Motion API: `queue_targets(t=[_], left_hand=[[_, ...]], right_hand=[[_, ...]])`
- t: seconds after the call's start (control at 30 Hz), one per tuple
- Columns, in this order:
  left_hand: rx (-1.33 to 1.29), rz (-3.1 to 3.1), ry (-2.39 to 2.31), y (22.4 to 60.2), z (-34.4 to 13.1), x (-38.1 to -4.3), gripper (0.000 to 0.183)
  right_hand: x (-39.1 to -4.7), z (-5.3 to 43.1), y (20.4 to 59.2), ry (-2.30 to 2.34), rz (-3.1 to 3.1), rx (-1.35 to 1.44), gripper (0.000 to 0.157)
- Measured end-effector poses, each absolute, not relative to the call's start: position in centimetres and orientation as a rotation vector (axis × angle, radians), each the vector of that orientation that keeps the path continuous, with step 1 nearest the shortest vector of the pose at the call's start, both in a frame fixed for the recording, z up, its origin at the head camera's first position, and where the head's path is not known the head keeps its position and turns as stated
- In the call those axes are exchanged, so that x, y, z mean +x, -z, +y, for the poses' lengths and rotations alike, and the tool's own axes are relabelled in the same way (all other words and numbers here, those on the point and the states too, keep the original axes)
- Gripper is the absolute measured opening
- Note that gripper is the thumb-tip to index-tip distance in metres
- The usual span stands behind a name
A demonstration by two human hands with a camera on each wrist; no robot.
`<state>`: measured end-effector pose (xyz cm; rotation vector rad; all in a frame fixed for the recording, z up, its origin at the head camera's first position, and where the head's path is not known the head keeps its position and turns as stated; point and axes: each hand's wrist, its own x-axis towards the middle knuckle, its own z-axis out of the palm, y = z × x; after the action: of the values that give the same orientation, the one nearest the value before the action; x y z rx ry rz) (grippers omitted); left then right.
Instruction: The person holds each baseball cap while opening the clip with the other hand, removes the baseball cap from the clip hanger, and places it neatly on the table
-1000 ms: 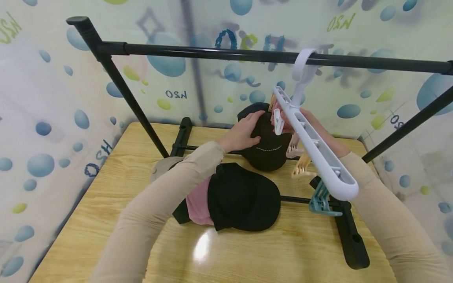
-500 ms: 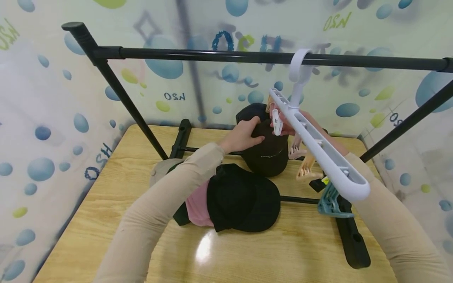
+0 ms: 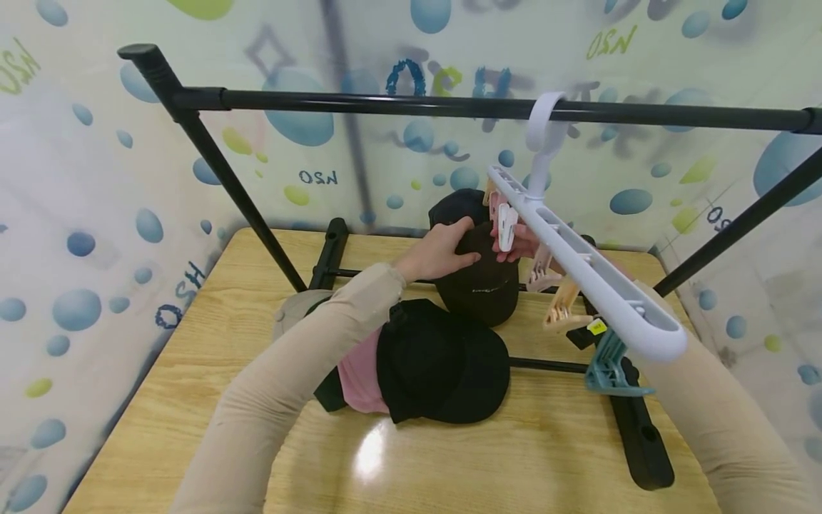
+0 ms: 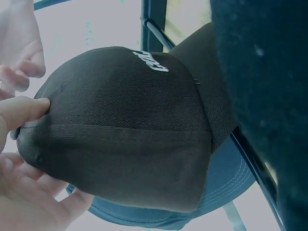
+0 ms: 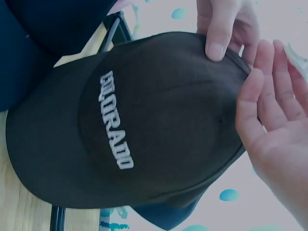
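A dark brown cap [image 3: 481, 285] with white lettering is held up off the table behind the black cap. My left hand [image 3: 437, 253] pinches its crown, thumb on top and fingers beneath, as the left wrist view shows. My right hand [image 5: 276, 120] is at the back of the crown with fairly straight fingers, the thumb right at the fabric. In the head view a white clip [image 3: 507, 227] and a pink clip [image 3: 494, 207] hang in front of the right fingers. Both belong to the white hanger [image 3: 578, 264]. A navy cap [image 4: 226, 175] shows behind the brown one.
The hanger hooks over the black rack bar [image 3: 385, 103]. More clips dangle from it, including a teal clip [image 3: 613, 368]. A black cap [image 3: 443, 364] lies on the wooden table [image 3: 449, 471], overlapping a pink cap [image 3: 361, 378]; a beige cap [image 3: 295, 307] sits farther left.
The right hand has moved slightly down, and the white clip hangs in front of its fingers. The hanger's near end has swung right. The brown cap has dropped slightly, still in the left hand.
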<state>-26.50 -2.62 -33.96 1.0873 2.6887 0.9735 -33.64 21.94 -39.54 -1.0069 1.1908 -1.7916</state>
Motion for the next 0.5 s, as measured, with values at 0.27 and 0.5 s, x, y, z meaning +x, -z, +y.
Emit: queue_targets(t=[0.27,0.5], left_hand=[[1.093,2.672,-0.957,33.8,-2.8,-26.2,0.036],[1.077,2.675,-0.931,33.9,-2.8,-26.0,0.035]], right_hand=[[-41.9,26.2,45.7,1.613,0.912,-0.877,0.038],[-31.1,24.1,35.7,2.075,1.747,-0.876,0.019]])
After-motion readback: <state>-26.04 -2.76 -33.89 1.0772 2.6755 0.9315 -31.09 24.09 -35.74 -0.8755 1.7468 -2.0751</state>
